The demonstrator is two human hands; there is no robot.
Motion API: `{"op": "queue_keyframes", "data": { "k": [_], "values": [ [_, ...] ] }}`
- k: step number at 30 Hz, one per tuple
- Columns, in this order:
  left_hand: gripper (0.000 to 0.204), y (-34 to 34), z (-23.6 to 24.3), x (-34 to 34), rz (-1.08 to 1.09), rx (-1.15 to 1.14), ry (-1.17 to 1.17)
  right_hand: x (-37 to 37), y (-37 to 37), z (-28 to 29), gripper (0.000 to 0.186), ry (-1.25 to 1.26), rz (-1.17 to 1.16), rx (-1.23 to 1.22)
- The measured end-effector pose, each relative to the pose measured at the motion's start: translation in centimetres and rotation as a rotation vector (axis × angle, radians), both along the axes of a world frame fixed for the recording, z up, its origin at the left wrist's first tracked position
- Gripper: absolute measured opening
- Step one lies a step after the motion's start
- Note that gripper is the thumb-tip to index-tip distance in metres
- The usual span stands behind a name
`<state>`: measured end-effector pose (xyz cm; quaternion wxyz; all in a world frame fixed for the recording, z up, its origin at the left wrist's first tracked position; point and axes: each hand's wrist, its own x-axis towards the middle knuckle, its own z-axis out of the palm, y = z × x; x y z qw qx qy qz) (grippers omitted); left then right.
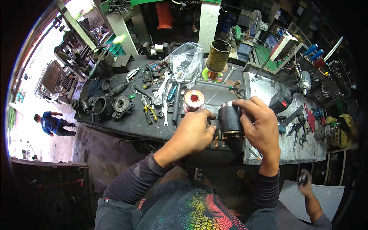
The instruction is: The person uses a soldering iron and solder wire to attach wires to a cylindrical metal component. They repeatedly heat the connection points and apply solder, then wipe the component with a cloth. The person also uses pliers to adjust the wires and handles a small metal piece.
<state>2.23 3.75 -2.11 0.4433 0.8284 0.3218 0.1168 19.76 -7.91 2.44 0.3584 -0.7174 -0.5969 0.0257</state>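
Observation:
My right hand [260,120] grips a dark metal cylinder [229,119] at its right side, above the front of the workbench. The cylinder stands roughly upright, with a bright rim on top and coppery bits along its lower edge. Just left of it is my left hand [194,128], fingers curled closed and pressed together; what they pinch, if anything, is too small to make out. Behind that hand sits a pinkish copper-toned spool [194,99] with a red centre. From near the spool a thin pale strand slants up to the right.
Wrenches [167,101], yellow-handled pliers [148,111] and greasy metal housings [102,106] crowd the bench's left. Behind are a clear plastic bag [187,61] and a dirty can [219,55]. A drill [285,97] lies right. A co-worker's hand [305,184] shows lower right; another person [55,123] stands far left.

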Motion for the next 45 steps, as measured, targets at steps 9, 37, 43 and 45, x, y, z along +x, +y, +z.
{"op": "queue_keyframes", "data": {
  "k": [9, 37, 43, 45],
  "values": [
    [0.034, -1.3, -1.0, 0.2, 0.111, -0.002, -0.196, -0.2, 0.2, 0.2, 0.029, 0.059, 0.002, -0.036],
    [0.030, 0.6, -0.5, 0.6, -0.028, -0.052, -0.101, 0.6, 0.2, 0.0, 0.029, 0.060, 0.038, -0.003],
    [0.031, -0.5, -0.5, 0.6, 0.054, -0.033, -0.116, 1.1, 0.0, -0.3, 0.028, 0.070, 0.033, 0.016],
    [0.032, -0.7, -0.5, 0.6, 0.088, -0.078, -0.121, 1.1, -0.1, -0.3, 0.027, 0.048, 0.038, 0.018]
  ]
}}
